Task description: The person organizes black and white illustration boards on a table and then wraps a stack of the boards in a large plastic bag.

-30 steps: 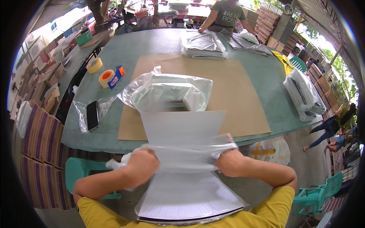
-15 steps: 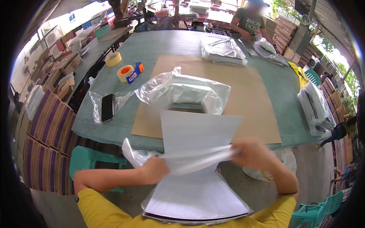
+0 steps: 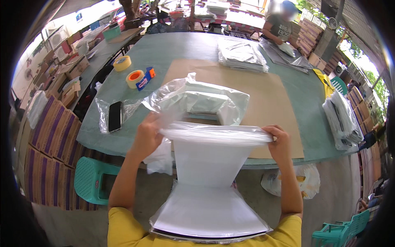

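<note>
A bunched clear plastic sleeve [image 3: 214,134] stretches crosswise over the far end of a stiff white sheet [image 3: 209,164]. My left hand [image 3: 149,132] is closed on the sleeve's left end, its fingertips blurred. At the right end my right hand [image 3: 280,140] pinches the plastic between thumb and fingers. Against my body lies a wide white panel [image 3: 210,212] with a dark lower edge and clear film round it. Loose plastic [image 3: 159,158] hangs below my left hand. Just beyond the sheet, a crumpled translucent plastic bag [image 3: 205,94] rests on brown cardboard [image 3: 273,119].
On the green table [image 3: 181,45] lie a phone [image 3: 115,117], a tape roll [image 3: 122,63], a tape dispenser [image 3: 140,78] and wrapped stacks [image 3: 242,55]. A green stool [image 3: 88,181] stands left, a filled plastic bag [image 3: 296,181] below right. A person [image 3: 280,31] works across the table.
Both hands have moved away from me with the plastic, from mid-sheet to its far end, and spread it wider. The person across the table has shifted right.
</note>
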The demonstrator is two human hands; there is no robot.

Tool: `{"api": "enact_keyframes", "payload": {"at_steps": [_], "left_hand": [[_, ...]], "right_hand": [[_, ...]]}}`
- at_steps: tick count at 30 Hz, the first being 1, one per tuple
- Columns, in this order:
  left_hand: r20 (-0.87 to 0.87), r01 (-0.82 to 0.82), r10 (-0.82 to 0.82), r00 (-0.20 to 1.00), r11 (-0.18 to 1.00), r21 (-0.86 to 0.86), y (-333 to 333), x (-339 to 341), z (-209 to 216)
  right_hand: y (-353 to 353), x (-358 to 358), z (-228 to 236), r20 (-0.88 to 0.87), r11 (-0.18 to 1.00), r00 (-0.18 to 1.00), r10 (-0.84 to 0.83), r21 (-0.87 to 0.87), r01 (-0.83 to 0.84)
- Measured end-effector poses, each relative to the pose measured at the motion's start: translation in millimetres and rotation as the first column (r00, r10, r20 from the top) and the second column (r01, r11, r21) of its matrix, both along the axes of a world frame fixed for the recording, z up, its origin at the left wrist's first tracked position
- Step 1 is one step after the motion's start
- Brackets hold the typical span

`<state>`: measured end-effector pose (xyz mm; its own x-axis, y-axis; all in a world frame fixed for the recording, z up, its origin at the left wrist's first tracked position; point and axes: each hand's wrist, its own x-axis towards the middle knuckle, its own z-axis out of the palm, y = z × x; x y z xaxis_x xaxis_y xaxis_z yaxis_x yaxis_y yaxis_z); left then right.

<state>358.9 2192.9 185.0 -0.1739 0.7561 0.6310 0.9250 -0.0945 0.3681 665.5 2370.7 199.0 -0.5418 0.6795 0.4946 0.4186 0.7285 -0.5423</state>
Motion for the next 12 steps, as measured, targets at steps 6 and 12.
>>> {"api": "enact_keyframes", "payload": {"at_steps": [6,12], "left_hand": [[0.569,0.207,-0.002,0.823,0.932,-0.297,3.6,-14.2,15.4],[0.987,0.621,-0.149,-0.057,0.769,0.152,-23.6,-38.2,-61.1]], "right_hand": [[16.2,15.7,-13.5,-0.42,0.633,0.898,0.129,-0.663,-0.401],[7.9,38.7,-75.8,-0.649,-0.193,0.761,0.0,-0.746,-0.637]]}}
